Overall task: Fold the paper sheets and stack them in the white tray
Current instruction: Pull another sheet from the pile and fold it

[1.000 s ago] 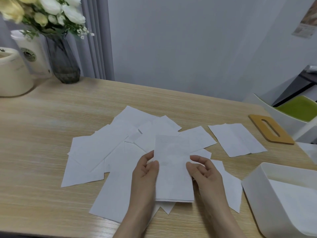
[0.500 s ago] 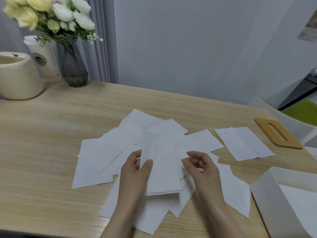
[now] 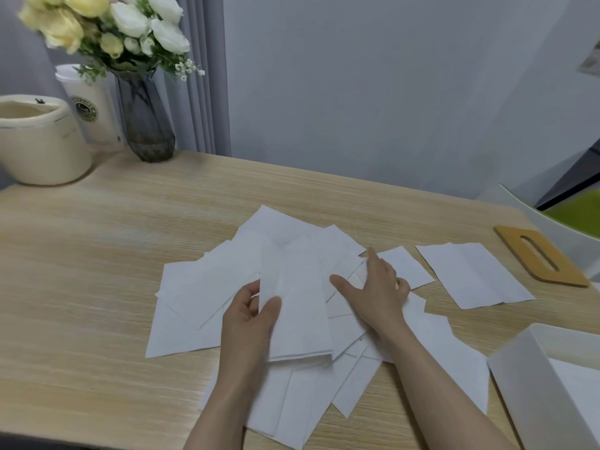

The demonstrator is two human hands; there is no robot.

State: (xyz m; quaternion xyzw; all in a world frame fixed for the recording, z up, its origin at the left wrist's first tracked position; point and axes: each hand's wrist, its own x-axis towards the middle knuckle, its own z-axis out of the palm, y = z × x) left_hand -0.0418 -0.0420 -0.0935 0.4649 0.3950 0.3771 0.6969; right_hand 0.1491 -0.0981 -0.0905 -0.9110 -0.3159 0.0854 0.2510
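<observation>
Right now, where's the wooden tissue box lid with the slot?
In the head view, the wooden slotted lid lies flat at the table's far right edge, just right of the lone creased paper sheet and beyond the white tray.

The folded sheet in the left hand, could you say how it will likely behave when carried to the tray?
Pinched at one edge by the left hand, the folded sheet keeps fairly flat, so folding probably stiffens it. It looks thin and light; its layers may fan open.

White rectangular paper sheets (image 3: 207, 287) are spread on a pale wood-grain table (image 3: 81, 254); a white plastic tray (image 3: 532, 394) and yellow-white flowers (image 3: 107, 27) are shown.
</observation>
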